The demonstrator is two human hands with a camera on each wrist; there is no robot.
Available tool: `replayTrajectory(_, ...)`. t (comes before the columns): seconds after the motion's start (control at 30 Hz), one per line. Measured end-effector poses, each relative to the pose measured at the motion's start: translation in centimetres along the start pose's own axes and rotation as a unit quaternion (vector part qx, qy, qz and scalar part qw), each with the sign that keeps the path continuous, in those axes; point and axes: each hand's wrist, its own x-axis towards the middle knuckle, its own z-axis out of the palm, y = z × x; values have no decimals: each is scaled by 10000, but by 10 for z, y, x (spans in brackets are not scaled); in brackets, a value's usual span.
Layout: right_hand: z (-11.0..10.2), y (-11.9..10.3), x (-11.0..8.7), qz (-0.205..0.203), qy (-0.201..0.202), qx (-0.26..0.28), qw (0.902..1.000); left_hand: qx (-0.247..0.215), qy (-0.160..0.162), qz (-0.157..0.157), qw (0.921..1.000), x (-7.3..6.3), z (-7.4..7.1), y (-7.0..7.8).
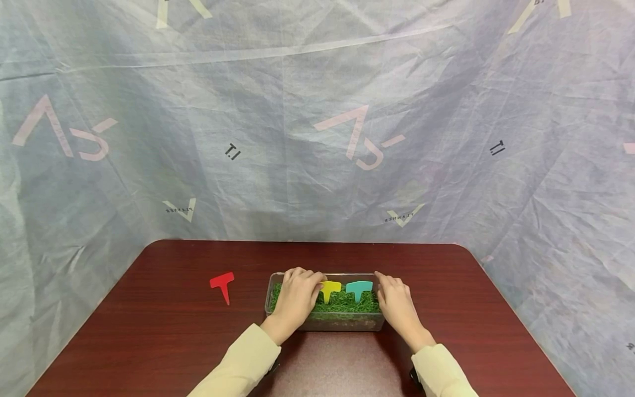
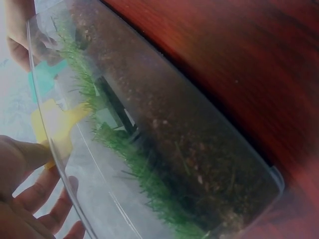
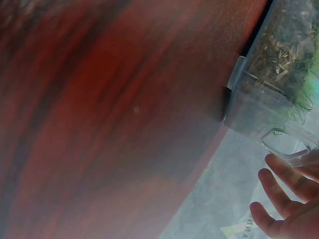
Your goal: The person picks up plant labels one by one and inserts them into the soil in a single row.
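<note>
A clear plastic box (image 1: pixel 342 322) holds soil and green grass (image 1: pixel 347 303). Two T-shaped plant labels stand in it: one yellow (image 1: pixel 331 286), one teal (image 1: pixel 359 287). Over the box's left part reaches my left hand (image 1: pixel 296 295); its thumb and index finger pinch the left end of the yellow label (image 2: pixel 52 130), whose stem enters the grass. At the box's right end, my right hand (image 1: pixel 397 300) touches the rim beside the teal label. Its fingers (image 3: pixel 279 191) are fairly straight and spread near the clear handle (image 3: pixel 286 143); its thumb is hidden in the right wrist view.
A red T-shaped plant label (image 1: pixel 224 283) lies flat on the dark red wooden table (image 1: pixel 163 320), left of the box. Grey printed cloth (image 1: pixel 278 193) hangs behind the table and along both sides.
</note>
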Motion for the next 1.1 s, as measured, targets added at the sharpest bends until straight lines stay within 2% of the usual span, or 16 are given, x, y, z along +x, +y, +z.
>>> replayTrajectory(0.53, 0, 0, 0, -26, 60, -12, 10000, -50, -127, -126, 9998, -1, -3, 1)
replayTrajectory(1.1, 0, 0, 0, -31, 50, -26, 10000, 33, -11, -160, 9999, -1, -7, -1)
